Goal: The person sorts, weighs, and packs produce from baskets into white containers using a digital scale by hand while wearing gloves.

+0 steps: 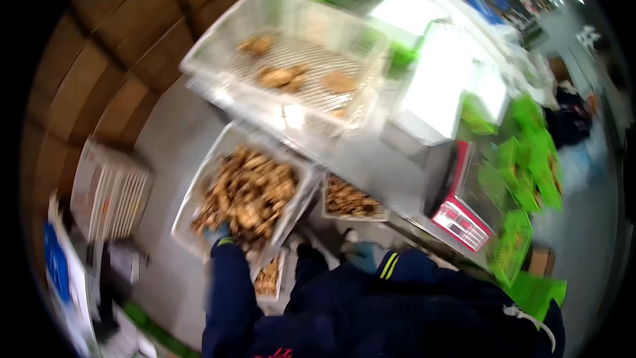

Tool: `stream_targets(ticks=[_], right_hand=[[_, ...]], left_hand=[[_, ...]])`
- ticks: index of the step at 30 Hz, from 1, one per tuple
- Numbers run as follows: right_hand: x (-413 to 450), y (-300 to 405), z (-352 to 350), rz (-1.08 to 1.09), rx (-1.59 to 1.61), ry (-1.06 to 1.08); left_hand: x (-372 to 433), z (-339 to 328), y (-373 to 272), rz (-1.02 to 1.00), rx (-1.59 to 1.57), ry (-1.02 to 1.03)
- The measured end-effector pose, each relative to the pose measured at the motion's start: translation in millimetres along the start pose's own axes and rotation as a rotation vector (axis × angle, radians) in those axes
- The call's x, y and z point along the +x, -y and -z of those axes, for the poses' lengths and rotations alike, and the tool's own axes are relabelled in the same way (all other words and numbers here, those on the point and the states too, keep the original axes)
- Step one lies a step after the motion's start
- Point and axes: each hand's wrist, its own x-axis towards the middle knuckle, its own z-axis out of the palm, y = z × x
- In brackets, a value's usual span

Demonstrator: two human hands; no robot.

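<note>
A white plastic crate (pixel 186 209) heaped with tan knobbly roots (pixel 253 189) that look like ginger stands in front of me. My left hand (pixel 216 233), in a blue glove, reaches into its near left corner against the roots. Its fingers are blurred and partly hidden. My right hand (pixel 365 254), also gloved in blue, hangs low beside my body, and nothing is plainly in it. Beyond the full crate, a larger white crate (pixel 318 25) rests on a metal table (pixel 377 154) with a few root pieces (pixel 280 77) in it.
A red weighing scale (pixel 459 223) stands at the table's right end, near white foam boxes (pixel 432 84). Green baskets (pixel 531 149) are to the right. Smaller root-filled crates (pixel 353 199) sit low down. Cardboard boxes (pixel 134 20) and a slatted crate (pixel 112 191) line the left.
</note>
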Motion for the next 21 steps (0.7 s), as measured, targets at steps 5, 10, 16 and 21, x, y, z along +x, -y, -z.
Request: stream_targets(ticks=[5,10,16,21], right_hand=[[-113,-32,57,-0.320,-0.008,-0.260],[-251,-79,112,-0.469,0.070,-0.916],[-513,-120,208,-0.768,-0.445,-1.640],[-782,-197,274,-1.423,-0.783,-1.885]], left_hand=[[-83,-96,-109,-0.006,-0.622,0.437],[-252,-177,-201,-0.068,-0.440,1.003],[-431,-229,-220,-0.131,-0.096,1.465],[-499,-242,-198,-0.095,0.074,1.470]])
